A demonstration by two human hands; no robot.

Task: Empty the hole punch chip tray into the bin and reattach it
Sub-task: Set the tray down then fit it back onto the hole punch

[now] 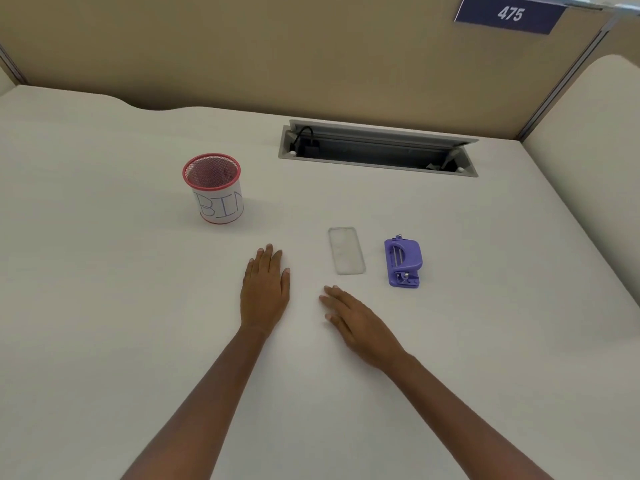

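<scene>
A purple hole punch [403, 263] lies on the white desk [104, 306], right of centre. Just left of it, apart from it, lies a clear rectangular chip tray [346, 250], flat on the desk. A red mesh cup with a white paper label reading "BIN" [214, 188] stands upright at the back left. My left hand [266, 289] rests flat on the desk, palm down, holding nothing. My right hand [356, 322] lies flat too, fingers pointing left, below the tray and not touching it.
An open cable trough [377, 150] with a black plug is set into the desk behind the punch. Beige partition walls [242, 46] close the back and right sides. A dark sign reading 475 [509, 13] hangs at the top right.
</scene>
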